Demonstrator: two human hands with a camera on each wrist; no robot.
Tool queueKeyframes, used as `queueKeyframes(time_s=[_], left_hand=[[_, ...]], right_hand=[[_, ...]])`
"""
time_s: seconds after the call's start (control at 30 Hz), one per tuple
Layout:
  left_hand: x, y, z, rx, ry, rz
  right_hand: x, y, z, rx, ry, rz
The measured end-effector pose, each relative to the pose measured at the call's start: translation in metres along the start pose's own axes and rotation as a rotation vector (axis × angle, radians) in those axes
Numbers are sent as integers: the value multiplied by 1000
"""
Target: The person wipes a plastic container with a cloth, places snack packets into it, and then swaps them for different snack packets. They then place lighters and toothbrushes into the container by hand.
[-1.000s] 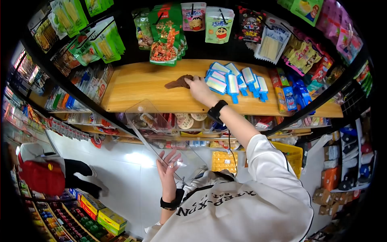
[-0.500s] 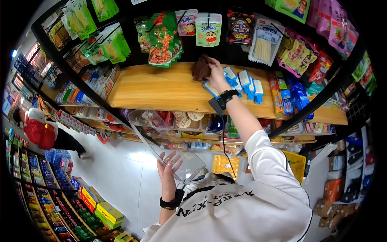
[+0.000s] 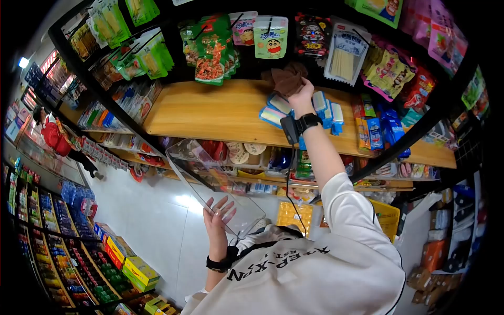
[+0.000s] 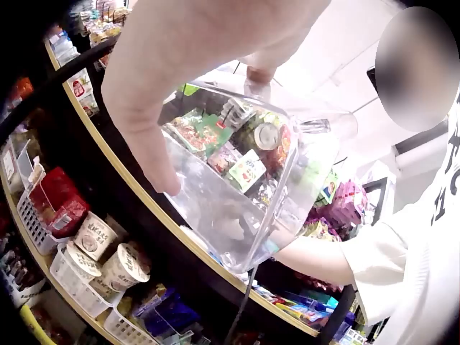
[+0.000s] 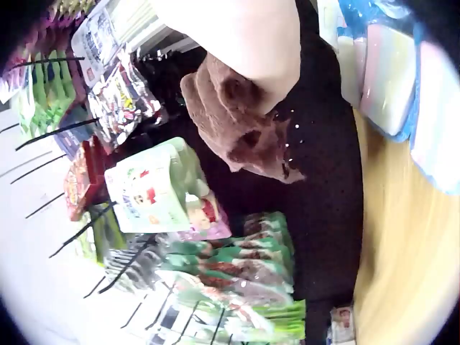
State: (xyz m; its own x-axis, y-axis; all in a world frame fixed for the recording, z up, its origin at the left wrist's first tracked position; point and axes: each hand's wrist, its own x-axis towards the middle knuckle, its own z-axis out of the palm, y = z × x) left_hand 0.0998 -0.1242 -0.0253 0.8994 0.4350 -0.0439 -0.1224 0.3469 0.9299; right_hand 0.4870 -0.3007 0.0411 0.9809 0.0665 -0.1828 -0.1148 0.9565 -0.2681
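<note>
My right hand (image 3: 302, 97) grips a crumpled brown cloth (image 3: 287, 79) above the rear of the wooden shelf (image 3: 210, 113), behind blue-and-white packets (image 3: 274, 116). In the right wrist view the cloth (image 5: 237, 122) bunches under the hand (image 5: 251, 43) against the dark back panel. My left hand (image 3: 216, 226) holds a clear plastic bin (image 3: 210, 184) in front of the shelf. The left wrist view shows the left hand's (image 4: 180, 79) fingers and thumb around the transparent bin (image 4: 223, 208), with its inside visible.
Hanging snack bags (image 3: 211, 52) line the back panel above the shelf. Colourful packs (image 3: 373, 128) stand at its right end. Below are baskets with tubs (image 4: 123, 267). A cable (image 3: 290, 184) hangs from the right wrist. A person in red (image 3: 55, 137) is at far left.
My right hand has lifted the cloth off the shelf board and moved it right and back to the rear panel. The left hand still holds the bin. The person in red has moved farther away.
</note>
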Motion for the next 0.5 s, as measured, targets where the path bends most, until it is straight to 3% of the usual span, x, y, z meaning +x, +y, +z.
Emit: queueKeyframes(time_s=[0.13, 0.2, 0.23, 0.3, 0.37, 0.43, 0.5], left_hand=[[5, -3, 4, 1, -23, -32], [6, -3, 12, 92, -109, -23], [5, -6, 16, 90, -109, -27], [6, -17, 27, 34, -191, 12], [2, -26, 39, 28, -199, -39], [-7, -25, 57, 105, -250, 45], [-10, -22, 65, 202, -351, 13]], right_hand=[[-54, -3, 5, -125, -48, 58], [-69, -5, -15, -57, -651, 357], [-124, 2, 21, -306, -217, 302], [-170, 14, 17, -347, -190, 377], [-203, 27, 1, -451, -323, 313], [-220, 39, -19, -499, -262, 292], [-225, 36, -25, -374, -254, 321]])
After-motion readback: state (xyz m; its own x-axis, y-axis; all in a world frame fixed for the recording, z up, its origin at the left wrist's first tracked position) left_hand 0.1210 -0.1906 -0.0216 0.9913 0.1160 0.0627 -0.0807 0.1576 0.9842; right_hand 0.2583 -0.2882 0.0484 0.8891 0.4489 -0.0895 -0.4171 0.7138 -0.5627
